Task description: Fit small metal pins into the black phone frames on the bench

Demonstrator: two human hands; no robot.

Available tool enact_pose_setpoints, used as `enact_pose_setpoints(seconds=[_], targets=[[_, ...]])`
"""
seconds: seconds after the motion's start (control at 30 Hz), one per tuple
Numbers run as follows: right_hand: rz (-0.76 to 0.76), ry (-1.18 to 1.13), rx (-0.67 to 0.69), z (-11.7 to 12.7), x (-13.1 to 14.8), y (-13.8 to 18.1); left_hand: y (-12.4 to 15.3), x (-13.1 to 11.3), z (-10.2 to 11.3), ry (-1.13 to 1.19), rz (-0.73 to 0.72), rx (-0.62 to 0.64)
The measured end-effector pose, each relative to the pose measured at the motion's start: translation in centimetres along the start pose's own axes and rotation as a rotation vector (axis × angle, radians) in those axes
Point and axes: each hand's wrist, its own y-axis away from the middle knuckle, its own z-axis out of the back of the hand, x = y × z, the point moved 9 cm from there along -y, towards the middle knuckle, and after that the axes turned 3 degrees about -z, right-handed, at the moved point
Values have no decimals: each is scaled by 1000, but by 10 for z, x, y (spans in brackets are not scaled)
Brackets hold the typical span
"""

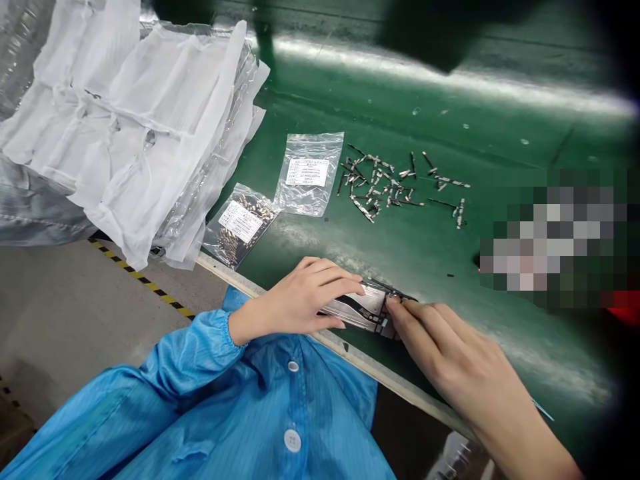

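A phone with its back off (361, 308) lies near the table's front edge, its silver battery and a black flex cable showing. My left hand (314, 293) is wrapped over the phone's left end, thumb on the near side and fingers on the far side. At the right end, my right hand (431, 333) has its fingers closed and pressed against the phone's black inner parts. Whether a small part sits under those fingertips is hidden. Beyond the phone, several small flex cables (380, 179) lie loose in a pile on the green table.
Two labelled plastic bags, one flat (310, 197) and one full of small parts (231, 243), lie left of the pile. White wrapped trays (165, 100) are stacked at the far left. A blurred patch (555, 233) covers something at the right. The green mat (480, 120) extends behind.
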Motion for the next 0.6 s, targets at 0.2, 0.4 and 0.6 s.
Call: enact_pose_setpoints(seconds=[0.2,0.4,0.6], targets=[[-2,-59,-68,0,0,0,0,0,0,-1,2,6],[16,-39,35,-2,-4,5,-1,1,-1,3,24,35],[103,4,-9,5,0,-3,-1,1,-2,9,26,47]])
